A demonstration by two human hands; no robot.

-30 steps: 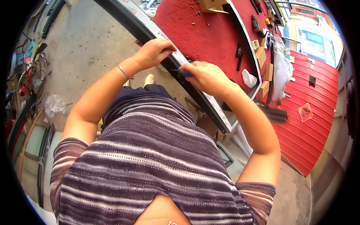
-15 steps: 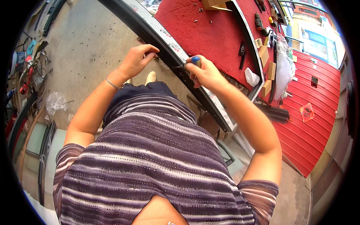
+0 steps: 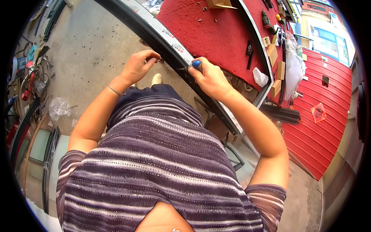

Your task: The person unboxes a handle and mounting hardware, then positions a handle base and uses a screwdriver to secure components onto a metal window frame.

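A long black metal frame bar (image 3: 131,27) runs diagonally in front of me, with a white printed film strip (image 3: 164,35) along its far side. My right hand (image 3: 211,80) is wrapped round a screwdriver (image 3: 197,64) with a blue handle end. Its dark shaft points left across the bar, and I cannot tell whether the tip touches it. My left hand (image 3: 136,66) is at the bar's near edge, thumb and fingers pinched together. Anything between those fingertips is too small to make out.
Beyond the bar lies a red-covered work surface (image 3: 193,27) with another frame piece (image 3: 259,42), cardboard boxes (image 3: 279,71) and a drill (image 3: 266,21). Tools and cables (image 3: 31,73) crowd the far left, near a crumpled clear plastic bag (image 3: 60,108). Glass panes (image 3: 40,147) are at lower left.
My right hand's grip on the screwdriver has turned slightly, and its blue end has shifted a little left. My left hand has moved slightly left and down, still pinched.
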